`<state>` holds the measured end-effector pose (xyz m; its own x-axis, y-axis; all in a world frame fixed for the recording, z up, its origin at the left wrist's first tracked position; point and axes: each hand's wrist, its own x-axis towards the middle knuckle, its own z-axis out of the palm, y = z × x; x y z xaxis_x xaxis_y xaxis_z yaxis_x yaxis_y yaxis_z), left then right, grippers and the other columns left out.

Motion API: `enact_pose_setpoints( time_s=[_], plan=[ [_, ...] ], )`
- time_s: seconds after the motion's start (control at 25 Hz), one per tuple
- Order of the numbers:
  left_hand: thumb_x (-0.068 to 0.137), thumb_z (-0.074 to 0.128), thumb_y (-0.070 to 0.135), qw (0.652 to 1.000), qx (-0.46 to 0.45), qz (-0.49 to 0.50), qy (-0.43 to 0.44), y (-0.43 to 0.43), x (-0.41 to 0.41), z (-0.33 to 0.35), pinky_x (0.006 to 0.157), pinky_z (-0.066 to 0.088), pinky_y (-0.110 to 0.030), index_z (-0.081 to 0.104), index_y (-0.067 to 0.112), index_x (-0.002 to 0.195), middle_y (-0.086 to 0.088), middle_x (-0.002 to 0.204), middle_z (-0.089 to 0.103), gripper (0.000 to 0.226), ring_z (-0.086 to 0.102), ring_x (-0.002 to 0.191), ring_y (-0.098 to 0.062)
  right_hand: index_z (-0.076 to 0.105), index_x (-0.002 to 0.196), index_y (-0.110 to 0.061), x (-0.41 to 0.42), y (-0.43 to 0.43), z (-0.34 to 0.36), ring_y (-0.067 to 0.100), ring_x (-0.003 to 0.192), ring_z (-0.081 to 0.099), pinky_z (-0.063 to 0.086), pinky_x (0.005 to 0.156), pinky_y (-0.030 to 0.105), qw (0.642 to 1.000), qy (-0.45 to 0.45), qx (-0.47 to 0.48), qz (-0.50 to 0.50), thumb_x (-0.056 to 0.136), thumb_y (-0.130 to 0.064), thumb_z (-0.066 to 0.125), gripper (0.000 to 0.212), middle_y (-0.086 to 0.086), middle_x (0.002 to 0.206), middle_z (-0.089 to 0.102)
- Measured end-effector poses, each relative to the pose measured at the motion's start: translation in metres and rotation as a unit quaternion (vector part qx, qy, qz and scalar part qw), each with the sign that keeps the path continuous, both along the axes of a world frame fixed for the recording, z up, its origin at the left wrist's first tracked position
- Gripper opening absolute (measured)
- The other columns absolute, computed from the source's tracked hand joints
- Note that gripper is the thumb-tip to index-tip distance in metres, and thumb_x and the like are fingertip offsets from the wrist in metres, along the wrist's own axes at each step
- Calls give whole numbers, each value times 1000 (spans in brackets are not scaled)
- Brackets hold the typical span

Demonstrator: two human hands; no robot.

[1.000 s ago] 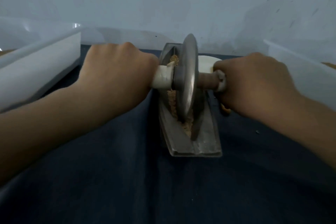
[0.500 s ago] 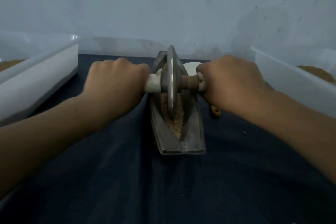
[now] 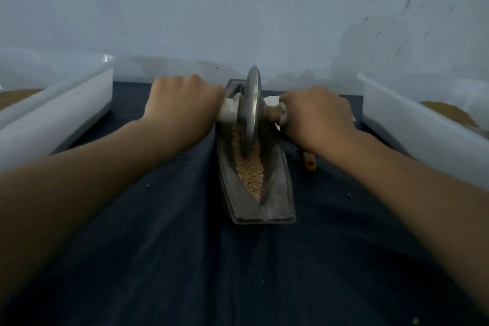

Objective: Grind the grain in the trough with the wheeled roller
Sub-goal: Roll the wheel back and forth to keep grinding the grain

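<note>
Grip: left hand (image 3: pixel 182 103) and right hand (image 3: pixel 315 114) each wrap tight round an axle end of the grey metal disc roller (image 3: pixel 252 111) — the paired hold steadies it upright, edge down in the long grey metal trough (image 3: pixel 275 193), far half; coarse tan grain (image 3: pixel 251 172) lies beneath and nearer

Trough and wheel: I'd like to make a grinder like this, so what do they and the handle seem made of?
Trough: likely cast metal, dull dark grey, matte and scuffed.
Wheel: metal too, a smoother grey disc with a faint sheen.
Handle: brown right of the wheel, perhaps wood; pale on the left, maybe a wrap or plastic. The dim light leaves that open.
</note>
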<state>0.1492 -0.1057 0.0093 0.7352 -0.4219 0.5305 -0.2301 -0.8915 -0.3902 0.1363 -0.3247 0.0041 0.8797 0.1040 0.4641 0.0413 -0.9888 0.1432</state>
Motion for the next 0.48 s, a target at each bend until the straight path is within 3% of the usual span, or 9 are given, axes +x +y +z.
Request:
enact_pose_setpoints(
  time_s=[0.08,0.16,0.2,0.28,0.36,0.48],
  plan=[
    [76,64,20,999,-21,-39,-19,16,-29,-11,47,17,-24,36,22,72,2,55,23,28,28,41,-21,32,57,-28,-26,-5,3,11,44,33,23,45,20,993,-73,-63,64,65,-20,71,41,-9,52,37],
    [68,64,21,996,-48,-70,-27,26,-37,-15,49,12,-19,29,23,68,6,54,13,35,6,44,-11,24,53,-30,-39,-6,2,3,39,16,16,47,12,982,-132,-100,88,47,-19,71,49,-14,45,22],
    [68,64,20,997,-49,-55,-21,25,-33,-16,49,13,-19,29,23,66,5,53,14,35,7,44,-11,27,52,-29,-36,-3,1,4,38,15,15,49,11,984,-123,-105,72,46,-19,72,47,-13,45,21],
    [76,64,17,999,-38,3,-16,15,-17,-19,47,19,-23,36,22,65,0,53,30,30,28,42,-19,43,58,-26,-10,3,-1,12,41,23,17,48,16,991,-92,-93,19,63,-22,74,32,-6,51,32],
    [84,59,14,998,-50,20,-15,-2,13,-12,52,33,-31,56,19,78,-9,70,54,8,56,61,-32,52,74,-28,20,9,3,20,54,39,26,50,24,999,-42,-17,-14,84,-23,65,17,1,67,49],
    [86,56,10,999,-26,30,20,-17,29,9,63,47,-38,65,16,95,-12,89,62,14,65,82,-37,57,83,-26,30,10,2,25,72,52,40,60,32,998,14,48,-28,92,-22,57,10,2,81,58]
  ],
)
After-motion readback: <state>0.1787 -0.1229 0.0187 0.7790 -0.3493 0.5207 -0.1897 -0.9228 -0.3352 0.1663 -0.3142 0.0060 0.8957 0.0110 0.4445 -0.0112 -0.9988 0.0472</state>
